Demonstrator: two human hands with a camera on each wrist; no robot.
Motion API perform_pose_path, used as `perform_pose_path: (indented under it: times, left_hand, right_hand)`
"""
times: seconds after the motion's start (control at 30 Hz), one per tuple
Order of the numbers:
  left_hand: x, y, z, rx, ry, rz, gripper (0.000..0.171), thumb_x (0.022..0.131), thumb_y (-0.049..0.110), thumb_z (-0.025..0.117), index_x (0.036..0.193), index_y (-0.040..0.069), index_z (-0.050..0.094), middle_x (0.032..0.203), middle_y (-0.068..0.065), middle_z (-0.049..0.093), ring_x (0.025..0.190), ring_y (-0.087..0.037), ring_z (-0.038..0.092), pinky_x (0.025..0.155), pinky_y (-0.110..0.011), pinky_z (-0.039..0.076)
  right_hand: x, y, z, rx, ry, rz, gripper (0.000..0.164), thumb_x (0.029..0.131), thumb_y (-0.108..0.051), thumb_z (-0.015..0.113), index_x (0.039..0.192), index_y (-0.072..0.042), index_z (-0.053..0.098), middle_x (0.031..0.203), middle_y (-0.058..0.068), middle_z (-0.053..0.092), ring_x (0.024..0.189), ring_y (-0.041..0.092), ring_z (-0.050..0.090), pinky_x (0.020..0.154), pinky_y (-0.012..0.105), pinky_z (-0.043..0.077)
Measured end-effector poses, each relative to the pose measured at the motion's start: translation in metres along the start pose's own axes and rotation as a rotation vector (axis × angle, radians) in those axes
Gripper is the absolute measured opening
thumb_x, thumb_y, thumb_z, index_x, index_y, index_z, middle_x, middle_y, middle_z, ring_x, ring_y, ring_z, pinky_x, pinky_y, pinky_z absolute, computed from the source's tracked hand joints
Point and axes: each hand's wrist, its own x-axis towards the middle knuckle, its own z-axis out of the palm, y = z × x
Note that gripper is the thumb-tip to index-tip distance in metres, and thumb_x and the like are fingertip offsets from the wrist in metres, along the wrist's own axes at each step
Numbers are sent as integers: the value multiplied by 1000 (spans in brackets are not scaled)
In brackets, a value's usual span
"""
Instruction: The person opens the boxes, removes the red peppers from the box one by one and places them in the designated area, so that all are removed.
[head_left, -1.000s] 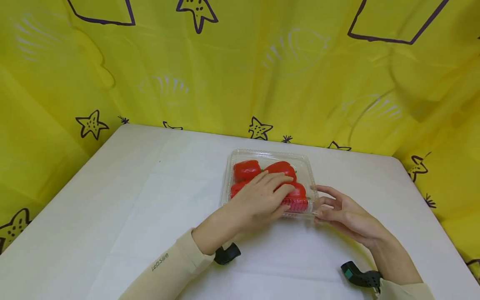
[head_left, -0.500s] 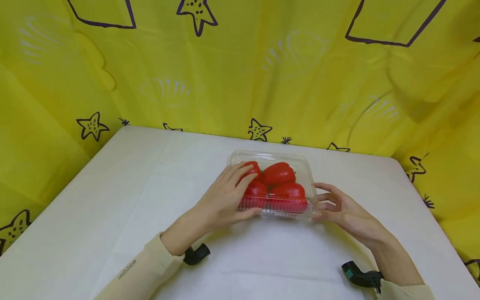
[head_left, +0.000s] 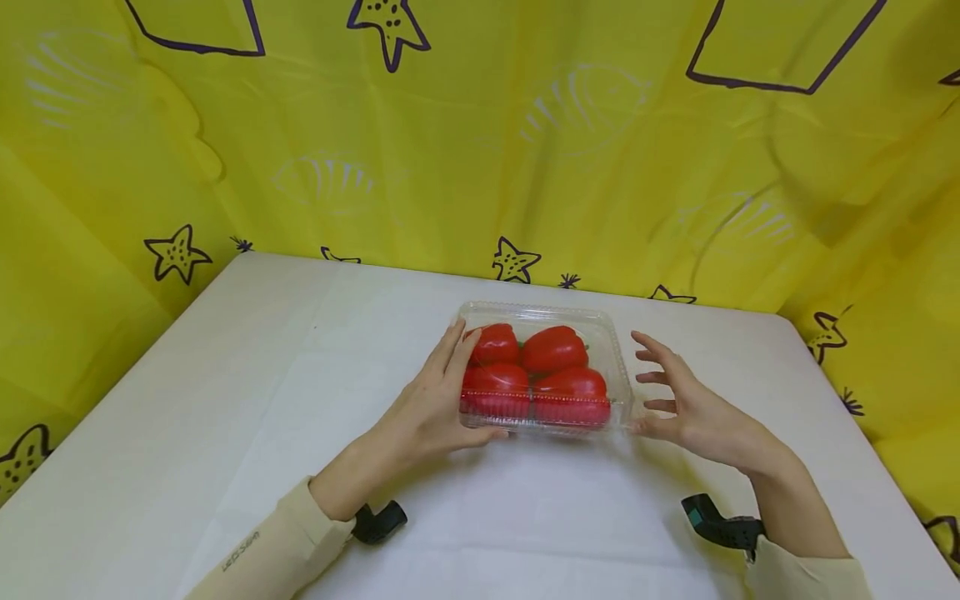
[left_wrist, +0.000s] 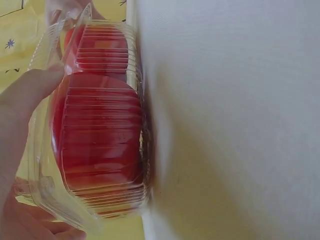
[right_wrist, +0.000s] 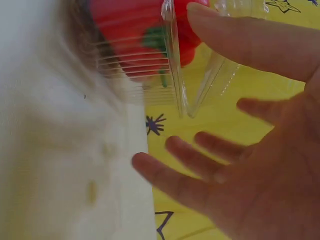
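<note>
A clear plastic clamshell box (head_left: 534,312) sits on the table with several red bell peppers (head_left: 556,350) inside, green stems showing. My left hand (head_left: 422,410) grips its left end, thumb along the front rim and fingers at the far left side. In the left wrist view, the thumb (left_wrist: 42,82) lies on the clear rim beside the ribbed wall. My right hand (head_left: 701,421) is at the right end with its fingers spread apart from the box. Its thumb (right_wrist: 250,42) is by the front right corner; whether it touches cannot be told. There, two clear edges form a V.
The white-covered table (head_left: 555,517) extends around the box on all sides. A yellow patterned curtain (head_left: 450,150) hangs behind and at both sides. Black wrist cameras, left (head_left: 380,522) and right (head_left: 720,527), are strapped below the hands.
My left hand has moved left from over the peppers to the box's left end and taken hold there. My right hand's fingers have spread and come off the right side.
</note>
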Motion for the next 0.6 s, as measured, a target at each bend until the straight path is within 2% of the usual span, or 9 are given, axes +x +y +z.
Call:
perform_pose_path:
  times: [0.1,0.17,0.23,0.33,0.4,0.43,0.47,0.53,0.6]
  left_hand:
    - [-1,-1,1,-50,-1,-18,117,69,48,88,155,8,22,166,-14,15,152,-30,22,104,-47,49]
    - [-2,-1,1,-82,1,-30,118,68,46,89,156,7,20,166,-14,14,151,-30,24,105,-46,48]
    - [-3,-2,3,-121,9,-43,120,68,44,90,157,6,18,166,-14,14,151,-30,26,105,-46,48]
    - [-3,-3,6,-179,25,-50,123,69,41,90,158,3,13,166,-15,12,151,-32,25,109,-46,44]
    - [-3,-4,8,-225,34,-60,125,70,39,90,158,2,9,166,-16,11,151,-32,23,112,-48,41]
    - [-3,-4,8,-249,37,-70,126,70,38,90,158,1,8,166,-16,11,152,-32,21,113,-48,39]
    - [-3,-4,8,-273,40,-81,127,70,37,90,158,0,6,166,-15,11,153,-31,20,115,-49,36]
    - [-2,-3,9,-317,40,-118,128,70,35,91,158,1,5,167,-14,10,153,-30,17,116,-51,35]
    - [-1,-3,9,-358,36,-157,128,69,34,91,158,1,5,167,-13,10,153,-30,16,116,-52,35]
  right_hand:
    - [1,1,1,-80,8,-112,105,84,-7,77,160,-27,7,161,14,10,142,42,24,104,63,39]
    - [2,3,3,-121,12,-183,102,83,-2,76,160,-25,13,163,8,8,147,31,18,112,47,42]
    - [3,5,4,-155,19,-241,96,83,2,75,158,-23,21,165,6,8,149,15,15,115,27,38]
    - [3,5,5,-207,38,-274,80,84,1,73,152,-24,37,165,3,13,147,0,14,116,31,34]
    - [3,3,5,-228,49,-277,70,86,0,72,146,-23,46,165,3,18,149,4,16,115,50,33]
    - [2,3,5,-239,55,-277,65,86,-1,72,144,-22,48,165,2,19,149,6,16,115,50,32]
    - [2,3,5,-245,60,-274,62,87,-3,72,142,-22,50,165,1,21,149,7,17,111,58,31]
    - [2,3,5,-238,64,-278,59,87,-4,72,140,-21,52,165,0,22,150,9,18,118,41,29]
    - [1,4,5,-232,69,-285,57,88,-6,72,139,-23,52,164,1,23,148,4,19,115,18,26]
